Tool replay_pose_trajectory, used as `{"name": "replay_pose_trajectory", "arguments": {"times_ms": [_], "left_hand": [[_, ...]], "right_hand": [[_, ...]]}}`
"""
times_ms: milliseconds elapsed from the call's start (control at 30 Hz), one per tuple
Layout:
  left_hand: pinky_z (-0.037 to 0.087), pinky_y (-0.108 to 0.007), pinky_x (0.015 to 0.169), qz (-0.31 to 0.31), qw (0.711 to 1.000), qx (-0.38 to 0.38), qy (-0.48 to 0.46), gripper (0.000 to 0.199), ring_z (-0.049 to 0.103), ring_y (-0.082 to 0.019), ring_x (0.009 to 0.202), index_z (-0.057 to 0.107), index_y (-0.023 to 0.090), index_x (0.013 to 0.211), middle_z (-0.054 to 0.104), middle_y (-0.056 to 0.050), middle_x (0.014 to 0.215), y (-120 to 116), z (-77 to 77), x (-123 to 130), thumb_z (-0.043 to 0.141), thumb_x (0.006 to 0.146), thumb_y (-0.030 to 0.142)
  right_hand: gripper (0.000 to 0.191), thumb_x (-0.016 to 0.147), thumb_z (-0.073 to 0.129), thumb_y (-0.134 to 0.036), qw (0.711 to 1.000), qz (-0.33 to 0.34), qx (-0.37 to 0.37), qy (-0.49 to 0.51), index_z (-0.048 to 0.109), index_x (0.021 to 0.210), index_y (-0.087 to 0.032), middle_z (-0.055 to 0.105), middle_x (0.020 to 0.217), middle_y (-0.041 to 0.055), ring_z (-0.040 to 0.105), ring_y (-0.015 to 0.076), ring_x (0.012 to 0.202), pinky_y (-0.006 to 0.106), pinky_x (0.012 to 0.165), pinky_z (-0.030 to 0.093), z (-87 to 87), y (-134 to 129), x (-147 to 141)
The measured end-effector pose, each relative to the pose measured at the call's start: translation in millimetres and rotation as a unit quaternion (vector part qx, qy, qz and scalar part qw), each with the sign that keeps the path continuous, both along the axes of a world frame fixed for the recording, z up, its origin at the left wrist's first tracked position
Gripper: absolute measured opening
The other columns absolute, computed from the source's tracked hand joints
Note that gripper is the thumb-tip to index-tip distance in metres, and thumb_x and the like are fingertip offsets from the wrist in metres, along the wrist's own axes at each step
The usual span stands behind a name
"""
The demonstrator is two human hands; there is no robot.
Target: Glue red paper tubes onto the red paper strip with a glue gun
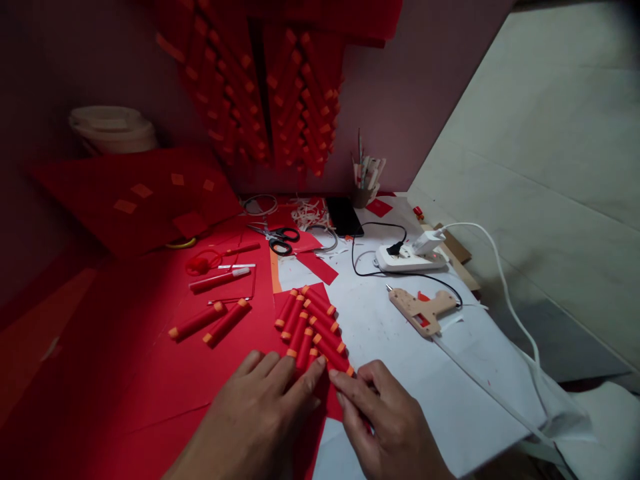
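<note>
Red paper tubes (300,331) with orange bands at their ends lie in a slanted, two-sided pattern on a red paper strip (334,400). My left hand (263,400) rests over the lower left of this cluster, its fingers bent and the index fingertip pressing by the lowest tube. Close to its right, my right hand (383,417) is curled, with its index fingertip at the strip beside the lowest right tube. A bit of red shows between its fingers; what it is I cannot make out. Two loose tubes (225,323) lie to the left.
A glue gun (420,308) lies at right, its cord running to a white power strip (411,259). Scissors (279,238), a phone (344,217), a red marker (219,280) and a pen cup (363,195) sit farther back. Finished tube hangings (305,100) hang above.
</note>
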State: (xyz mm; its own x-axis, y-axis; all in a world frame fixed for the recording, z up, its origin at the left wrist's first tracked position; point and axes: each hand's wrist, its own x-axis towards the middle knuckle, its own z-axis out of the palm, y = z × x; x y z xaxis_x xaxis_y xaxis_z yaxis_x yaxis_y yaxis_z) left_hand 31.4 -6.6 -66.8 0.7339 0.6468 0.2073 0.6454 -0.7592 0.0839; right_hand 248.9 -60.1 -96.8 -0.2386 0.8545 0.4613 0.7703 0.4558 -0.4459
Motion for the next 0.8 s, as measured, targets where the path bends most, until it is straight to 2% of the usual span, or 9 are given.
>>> {"name": "replay_pose_trajectory", "arguments": {"times_ms": [200, 500, 633, 800], "left_hand": [[0.036, -0.038, 0.073, -0.003, 1.000, -0.014, -0.001, 0.059, 0.059, -0.025, 0.073, 0.056, 0.021, 0.134, 0.070, -0.005, 0.088, -1, -1.5, 1, 0.047, 0.079, 0.001], [0.040, -0.037, 0.068, -0.038, 0.999, 0.013, 0.009, 0.054, 0.066, -0.024, 0.064, 0.065, 0.012, 0.125, 0.074, -0.006, 0.083, 3, 19.1, 8, 0.044, 0.077, -0.001], [0.042, -0.038, 0.070, -0.045, 0.998, -0.010, 0.033, 0.054, 0.070, -0.025, 0.069, 0.064, 0.011, 0.127, 0.077, -0.006, 0.087, 3, 22.7, 10, 0.048, 0.077, 0.002], [0.043, -0.039, 0.073, -0.039, 0.999, -0.012, 0.033, 0.056, 0.071, -0.026, 0.072, 0.066, 0.013, 0.126, 0.078, -0.006, 0.089, 2, 21.4, 6, 0.048, 0.075, 0.001]], "right_hand": [[0.039, 0.095, 0.050, -0.009, 1.000, 0.000, 0.000, 0.001, 0.066, 0.129, -0.019, 0.059, 0.082, 0.0056, 0.061, 0.0152, 0.064, 0.023, 0.054, 0.055, 0.4, -1, 0], [0.041, 0.095, 0.050, -0.011, 0.999, 0.012, -0.032, 0.025, 0.062, 0.133, -0.019, 0.059, 0.086, 0.0065, 0.064, 0.0173, 0.068, 0.028, 0.059, 0.059, 2.8, -1, 2], [0.041, 0.095, 0.049, -0.011, 0.997, -0.021, -0.026, 0.063, 0.058, 0.135, -0.017, 0.060, 0.091, 0.0078, 0.064, 0.0182, 0.072, 0.029, 0.061, 0.059, 5.2, -5, 2], [0.036, 0.093, 0.048, -0.006, 0.998, -0.009, -0.010, 0.067, 0.065, 0.123, -0.017, 0.058, 0.078, 0.0043, 0.060, 0.0164, 0.063, 0.028, 0.058, 0.055, 7.0, -5, -1]]}}
